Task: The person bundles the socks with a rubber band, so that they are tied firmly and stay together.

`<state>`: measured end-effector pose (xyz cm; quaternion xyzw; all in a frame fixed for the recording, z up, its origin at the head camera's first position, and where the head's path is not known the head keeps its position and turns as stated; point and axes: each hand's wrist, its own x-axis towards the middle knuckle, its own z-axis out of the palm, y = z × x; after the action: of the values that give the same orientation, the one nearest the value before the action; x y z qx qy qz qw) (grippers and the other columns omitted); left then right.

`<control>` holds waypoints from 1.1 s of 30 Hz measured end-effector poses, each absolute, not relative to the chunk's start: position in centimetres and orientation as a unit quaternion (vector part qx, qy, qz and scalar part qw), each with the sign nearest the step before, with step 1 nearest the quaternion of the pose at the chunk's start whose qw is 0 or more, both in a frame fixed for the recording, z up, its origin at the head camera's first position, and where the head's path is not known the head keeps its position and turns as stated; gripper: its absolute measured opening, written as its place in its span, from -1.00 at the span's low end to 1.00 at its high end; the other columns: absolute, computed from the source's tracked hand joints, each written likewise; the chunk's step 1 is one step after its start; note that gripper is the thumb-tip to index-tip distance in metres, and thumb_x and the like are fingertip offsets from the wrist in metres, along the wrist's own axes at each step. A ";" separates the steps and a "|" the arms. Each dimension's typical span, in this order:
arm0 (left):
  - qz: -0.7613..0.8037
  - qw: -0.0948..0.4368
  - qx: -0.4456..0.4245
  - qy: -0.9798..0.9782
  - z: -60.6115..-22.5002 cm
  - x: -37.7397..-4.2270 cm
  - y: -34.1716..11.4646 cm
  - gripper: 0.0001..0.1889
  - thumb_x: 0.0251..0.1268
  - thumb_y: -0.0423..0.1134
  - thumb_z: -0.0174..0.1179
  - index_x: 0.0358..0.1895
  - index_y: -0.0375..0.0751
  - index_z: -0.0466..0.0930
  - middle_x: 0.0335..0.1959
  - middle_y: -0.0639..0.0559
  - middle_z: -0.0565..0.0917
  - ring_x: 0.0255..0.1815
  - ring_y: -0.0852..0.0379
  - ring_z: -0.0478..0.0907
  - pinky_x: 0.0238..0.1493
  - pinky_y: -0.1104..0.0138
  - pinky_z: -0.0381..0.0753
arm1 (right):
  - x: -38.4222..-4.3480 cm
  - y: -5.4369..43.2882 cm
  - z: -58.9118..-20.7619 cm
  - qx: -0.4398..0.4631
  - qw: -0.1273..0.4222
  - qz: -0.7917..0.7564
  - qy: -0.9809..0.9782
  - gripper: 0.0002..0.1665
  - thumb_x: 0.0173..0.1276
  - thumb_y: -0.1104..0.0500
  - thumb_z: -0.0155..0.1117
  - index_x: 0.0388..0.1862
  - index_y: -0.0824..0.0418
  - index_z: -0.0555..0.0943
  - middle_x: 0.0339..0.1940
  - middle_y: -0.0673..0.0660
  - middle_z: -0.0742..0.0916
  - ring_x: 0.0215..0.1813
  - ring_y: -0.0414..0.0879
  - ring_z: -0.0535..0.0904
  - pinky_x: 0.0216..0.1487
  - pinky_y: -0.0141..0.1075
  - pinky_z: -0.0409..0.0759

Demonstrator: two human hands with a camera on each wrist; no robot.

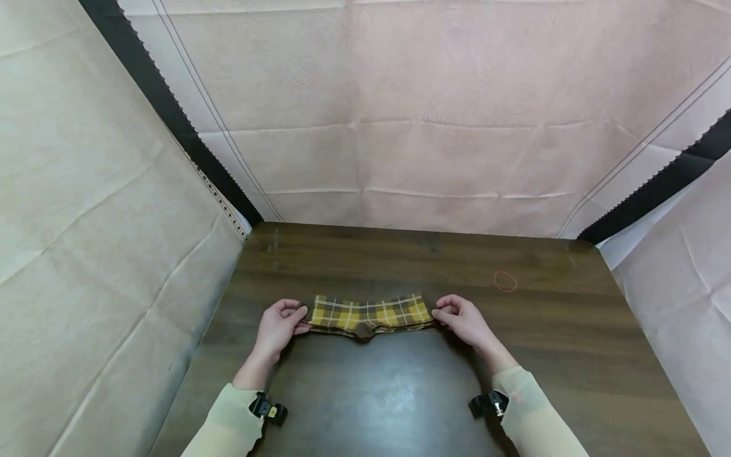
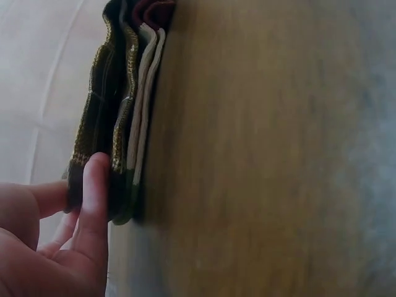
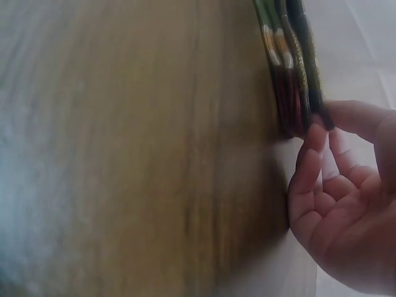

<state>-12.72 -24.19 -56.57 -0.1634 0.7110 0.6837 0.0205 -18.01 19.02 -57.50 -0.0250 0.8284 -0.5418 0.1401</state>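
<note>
On the desk, a plaid cloth is pinched at its ends by the left hand and right hand; layers are already stacked, release apparently remains.

Readable text: none in any of the three views
Checked cloth: six o'clock in the head view; woven lines and squares, no word or number legible
Left wrist device: seven o'clock; a small yellow-green patch, too small to tell whether it is printed
Right wrist device: five o'clock; small pale marks, unreadable
Orange-red ring: between three and four o'clock, on the table; drawn or lying there, cannot tell
Dotted strip: about nine o'clock; small dark marks in a row, unreadable
Back sheet: twelve o'clock; faint motifs, no lettering legible
</note>
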 end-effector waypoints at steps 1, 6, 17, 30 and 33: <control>0.683 0.022 -0.165 0.711 -56.7 -12.7 -24.2 -0.70 0.57 -0.37 0.30 0.16 -0.49 0.50 -0.09 -0.40 0.76 -0.36 0.02 0.80 -0.25 0.25 0.82 | -18.0 19.1 -57.5 -0.025 0.141 -0.538 0.831 -0.66 0.50 0.17 0.46 0.08 0.37 0.62 -0.30 0.13 0.75 -0.25 -0.02 0.67 -0.27 -0.25 0.67; 0.682 0.022 -0.177 0.709 -57.2 -12.9 -24.2 -0.71 0.56 -0.35 0.31 0.15 -0.46 0.51 -0.10 -0.35 0.78 -0.37 0.02 0.80 -0.27 0.25 0.82 | -18.2 19.1 -57.5 -0.019 0.143 -0.516 0.844 -0.57 0.47 0.15 0.49 0.17 0.34 0.61 -0.26 0.13 0.79 -0.27 -0.03 0.68 -0.27 -0.24 0.64; 0.685 0.020 -0.188 0.704 -57.4 -12.9 -24.2 -0.75 0.57 -0.36 0.27 0.12 -0.45 0.51 -0.09 -0.39 0.76 -0.39 0.02 0.80 -0.29 0.27 0.82 | -18.5 19.1 -57.2 -0.023 0.158 -0.495 0.854 -0.40 0.42 0.16 0.54 0.33 0.33 0.55 -0.27 0.12 0.78 -0.31 -0.07 0.62 -0.29 -0.23 0.56; 0.653 0.022 -0.187 0.734 -57.0 -12.9 -24.6 -0.65 0.45 -0.41 0.39 0.17 -0.43 0.53 -0.21 -0.22 0.70 -0.41 0.02 0.78 -0.29 0.23 0.82 | -18.4 18.8 -56.3 -0.013 0.171 -0.445 0.879 -0.41 0.43 0.00 0.53 0.27 0.34 0.67 -0.08 0.14 0.78 -0.10 -0.02 0.68 -0.11 -0.20 0.66; 0.635 0.018 -0.176 0.752 -56.4 -13.0 -24.3 -0.63 0.46 -0.35 0.41 0.18 -0.38 0.52 -0.23 -0.17 0.65 -0.40 0.02 0.77 -0.27 0.20 0.82 | -18.5 18.6 -55.7 -0.013 0.181 -0.433 0.883 -0.43 0.52 -0.10 0.42 0.20 0.35 0.70 -0.19 0.14 0.78 -0.18 -0.03 0.70 -0.18 -0.19 0.70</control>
<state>-12.97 -24.32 -56.40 -0.1761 0.7522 0.6346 0.0184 -18.51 18.59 -55.70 -0.0132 0.8827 -0.4333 0.1813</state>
